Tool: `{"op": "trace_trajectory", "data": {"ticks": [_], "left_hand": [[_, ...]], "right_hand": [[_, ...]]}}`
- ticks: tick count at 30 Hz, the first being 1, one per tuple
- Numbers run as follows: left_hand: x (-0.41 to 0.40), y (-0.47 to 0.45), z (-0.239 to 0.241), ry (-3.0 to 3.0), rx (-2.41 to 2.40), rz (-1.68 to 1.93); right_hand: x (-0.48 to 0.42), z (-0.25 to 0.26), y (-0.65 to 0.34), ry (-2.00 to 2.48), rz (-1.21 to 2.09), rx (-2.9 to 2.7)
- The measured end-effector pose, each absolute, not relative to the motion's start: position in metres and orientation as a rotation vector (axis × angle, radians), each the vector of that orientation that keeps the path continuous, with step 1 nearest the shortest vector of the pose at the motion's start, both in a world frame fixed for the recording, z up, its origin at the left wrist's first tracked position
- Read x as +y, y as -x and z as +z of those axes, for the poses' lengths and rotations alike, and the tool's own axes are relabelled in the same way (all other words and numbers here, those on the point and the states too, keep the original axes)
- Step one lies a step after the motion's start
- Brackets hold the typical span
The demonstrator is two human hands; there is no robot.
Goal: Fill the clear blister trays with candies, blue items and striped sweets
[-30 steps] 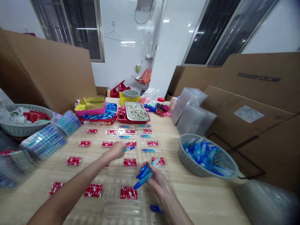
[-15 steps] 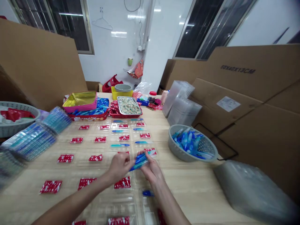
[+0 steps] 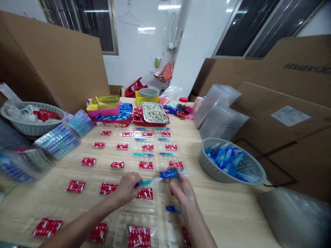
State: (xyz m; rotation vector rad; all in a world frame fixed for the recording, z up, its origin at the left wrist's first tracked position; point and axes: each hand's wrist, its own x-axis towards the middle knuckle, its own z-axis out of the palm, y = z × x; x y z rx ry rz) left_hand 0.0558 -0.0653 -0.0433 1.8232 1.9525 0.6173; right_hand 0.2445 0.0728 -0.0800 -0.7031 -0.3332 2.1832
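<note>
My left hand (image 3: 127, 188) pinches one slim pen-like stick (image 3: 148, 182), dark blue at the held end, teal in the middle and pale at the tip. In my right hand (image 3: 182, 187) lies a small bunch of similar blue sticks (image 3: 169, 173), held between thumb and fingers. Under both hands, clear plastic trays (image 3: 121, 220) spread in rows over the table, many with a red printed packet (image 3: 146, 165). Several trays in the two right-hand columns also hold a blue stick (image 3: 143, 154). Close to my right forearm, another blue stick (image 3: 173, 209) rests in a tray.
A grey basket (image 3: 207, 163) of blue sticks stands right, near stacked clear trays (image 3: 222, 122). At the back are a red tray of packets (image 3: 137, 115), a metal tray (image 3: 155, 112) and a pink tin (image 3: 103, 106). Filled packs (image 3: 58, 141) are stacked left. Cardboard flanks both sides.
My left hand has drawn one stick away from the bunch in my right hand, and it now points toward the bunch. The camera view has turned left.
</note>
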Motion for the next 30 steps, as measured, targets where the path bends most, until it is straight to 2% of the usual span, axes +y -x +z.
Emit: {"op": "trace_trajectory", "data": {"ticks": [5, 11, 19, 30], "left_hand": [[-0.063, -0.013, -0.041, -1.87, 2.039, 0.446], [-0.05, -0.025, -0.048, -1.958, 2.107, 0.322], [-0.05, -0.081, -0.022, -1.743, 1.859, 1.05], [-0.071, -0.097, -0.027, -1.257, 1.792, 1.135]], "right_hand": [[0.081, -0.077, -0.255, 0.701, 2.107, -0.421], [0.064, -0.061, -0.249, 0.712, 2.234, -0.213], [0.031, -0.056, -0.228, 0.73, 2.346, -0.087], [-0.004, -0.05, -0.213, 0.683, 2.304, -0.219]]}}
